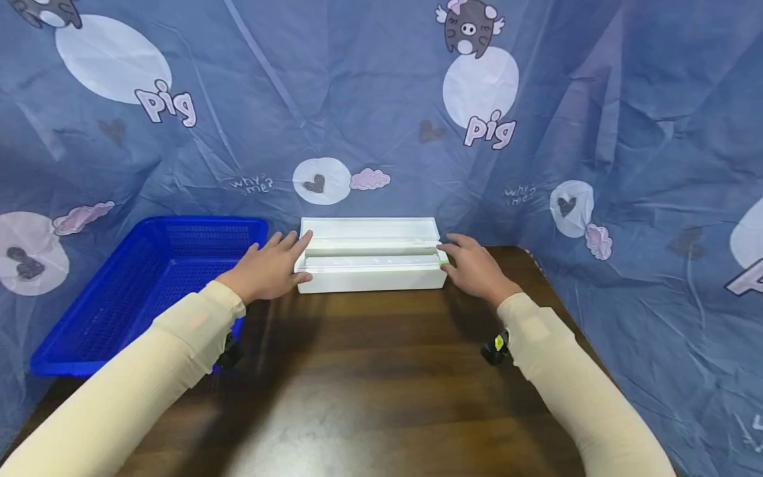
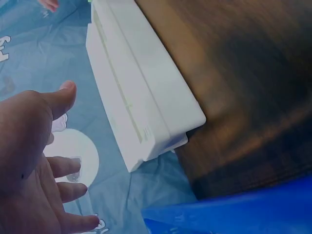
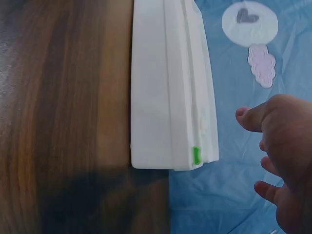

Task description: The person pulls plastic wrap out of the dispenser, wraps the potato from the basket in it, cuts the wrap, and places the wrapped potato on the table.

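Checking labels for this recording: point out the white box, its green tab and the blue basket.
White box (image 1: 372,281): head view, front wall.
Green tab (image 3: 197,155): right wrist view, its middle.
Blue basket (image 1: 208,233): head view, rear wall.

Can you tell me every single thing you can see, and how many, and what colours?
box: one, white, at the table's far side, between the hands
lid: one, white, raised along the back of the box
small patch: one, green, near the box's right end
basket: one, blue, left of the box
table: one, brown, under the box
cloth: blue, hanging behind the table; count unclear
cloth prints: many, white, grey and pink, across the cloth
wrist devices: two, mostly black, one at each wrist
sleeves: two, cream, on the arms
left hand: one, bare, by the box's left end
right hand: one, bare, by the box's right end
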`<action>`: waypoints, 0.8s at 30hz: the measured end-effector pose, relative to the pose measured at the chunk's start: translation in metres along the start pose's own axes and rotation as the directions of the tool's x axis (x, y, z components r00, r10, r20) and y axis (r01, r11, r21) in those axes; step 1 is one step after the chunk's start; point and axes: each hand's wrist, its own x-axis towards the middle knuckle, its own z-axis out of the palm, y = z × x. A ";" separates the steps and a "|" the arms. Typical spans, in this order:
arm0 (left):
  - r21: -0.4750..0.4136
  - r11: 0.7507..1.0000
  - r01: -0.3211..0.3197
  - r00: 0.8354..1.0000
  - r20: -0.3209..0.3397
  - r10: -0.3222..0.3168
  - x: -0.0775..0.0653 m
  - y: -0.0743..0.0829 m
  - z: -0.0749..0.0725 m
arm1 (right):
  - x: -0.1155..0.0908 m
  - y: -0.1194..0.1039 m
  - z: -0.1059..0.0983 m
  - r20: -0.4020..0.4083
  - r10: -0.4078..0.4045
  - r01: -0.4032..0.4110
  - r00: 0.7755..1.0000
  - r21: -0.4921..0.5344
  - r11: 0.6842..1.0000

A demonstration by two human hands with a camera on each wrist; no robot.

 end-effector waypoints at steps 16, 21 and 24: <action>-0.048 0.999 0.016 1.000 -0.010 -0.016 0.027 0.000 0.010 | 0.016 0.015 0.025 -0.002 0.119 -0.118 0.993 0.081 0.990; -0.030 0.999 -0.011 1.000 0.011 0.011 0.035 0.004 0.015 | 0.020 0.013 0.029 0.001 0.129 -0.128 0.992 0.095 0.987; -0.016 0.999 -0.039 0.999 -0.005 0.039 0.039 0.006 0.018 | 0.023 0.011 0.031 0.007 0.128 -0.128 0.992 0.087 0.988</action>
